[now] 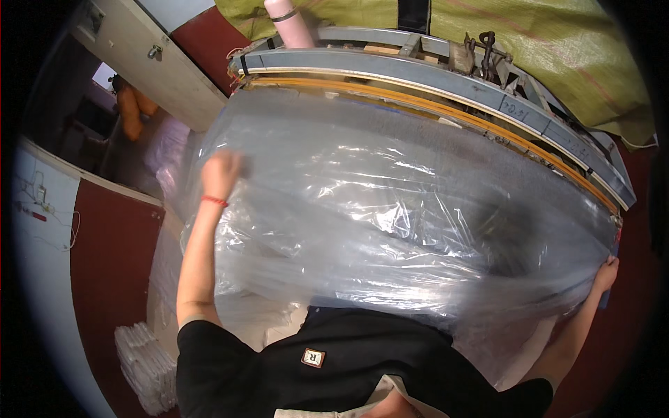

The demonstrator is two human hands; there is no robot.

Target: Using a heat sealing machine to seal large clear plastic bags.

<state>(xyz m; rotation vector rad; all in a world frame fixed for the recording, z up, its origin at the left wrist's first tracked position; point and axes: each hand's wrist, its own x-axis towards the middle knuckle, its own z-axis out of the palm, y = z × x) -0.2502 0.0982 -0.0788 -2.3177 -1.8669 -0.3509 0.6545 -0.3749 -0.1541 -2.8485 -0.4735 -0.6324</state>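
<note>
A large clear plastic sheet [390,209] spreads in front of me, wrinkled and shiny. It runs from the long metal-framed machine [432,66] at the far side down to my body. Over the sheet's left part, my left hand [223,174] is closed in a fist, gripping the film; its fingertips are slightly blurred. My right hand [608,274], out at the far right, has its fingers closed on the sheet's edge. Between the two hands the film looks pulled, with creases running toward the right hand.
A pink bottle [290,26] stands on the machine's left end, and a dark metal clamp [486,52] sits on its right half. Behind hangs a yellow-green woven tarp [550,45]. A door [157,66] is at the upper left. White folded bundles [146,366] are stacked at the lower left.
</note>
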